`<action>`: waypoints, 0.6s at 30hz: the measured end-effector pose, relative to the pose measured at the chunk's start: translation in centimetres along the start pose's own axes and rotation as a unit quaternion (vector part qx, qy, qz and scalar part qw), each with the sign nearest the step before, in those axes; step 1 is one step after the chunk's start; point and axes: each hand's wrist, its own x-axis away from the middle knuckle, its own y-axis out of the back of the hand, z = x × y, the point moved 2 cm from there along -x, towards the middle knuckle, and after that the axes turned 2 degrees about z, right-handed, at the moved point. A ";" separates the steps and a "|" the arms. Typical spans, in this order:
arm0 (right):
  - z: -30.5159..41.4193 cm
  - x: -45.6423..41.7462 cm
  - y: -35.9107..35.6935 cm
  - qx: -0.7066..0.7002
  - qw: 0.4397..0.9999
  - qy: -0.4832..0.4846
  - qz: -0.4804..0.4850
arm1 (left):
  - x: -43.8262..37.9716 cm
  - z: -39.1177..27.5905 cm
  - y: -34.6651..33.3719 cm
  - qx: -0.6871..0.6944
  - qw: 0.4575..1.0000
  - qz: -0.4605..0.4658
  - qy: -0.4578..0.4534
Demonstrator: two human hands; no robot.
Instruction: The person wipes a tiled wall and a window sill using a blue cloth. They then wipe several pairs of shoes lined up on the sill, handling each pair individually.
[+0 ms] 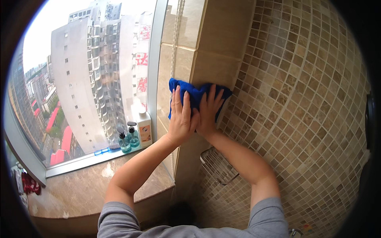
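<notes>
A blue cloth is spread over the outer corner of a beige tiled wall beside the window. My left hand presses its left part flat against the tile on the window side, fingers pointing up. On the face around the corner, my right hand lies on the cloth's right part with its fingers spread. The two hands meet at the thumbs near the corner edge. Parts of the cloth are hidden under both palms. A beaded blind chain hangs down the window-side tile and passes behind the cloth.
On the window ledge stand a white bottle, two teal pump bottles and a blue-handled brush. A stone sill juts out below. Under my right forearm is a wire rack. Mosaic tile covers the right wall.
</notes>
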 end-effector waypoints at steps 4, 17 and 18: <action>0.3 0.1 0.3 -0.024 0.999 -0.013 0.017 | 0.2 0.2 0.5 0.013 0.999 0.033 0.016; 2.2 -4.8 1.0 -0.018 0.998 -0.022 -0.050 | -4.6 4.8 0.9 0.154 0.986 0.036 0.045; 2.6 -4.0 0.8 -0.018 0.999 -0.017 -0.042 | -3.6 4.6 0.7 0.159 0.986 0.028 0.046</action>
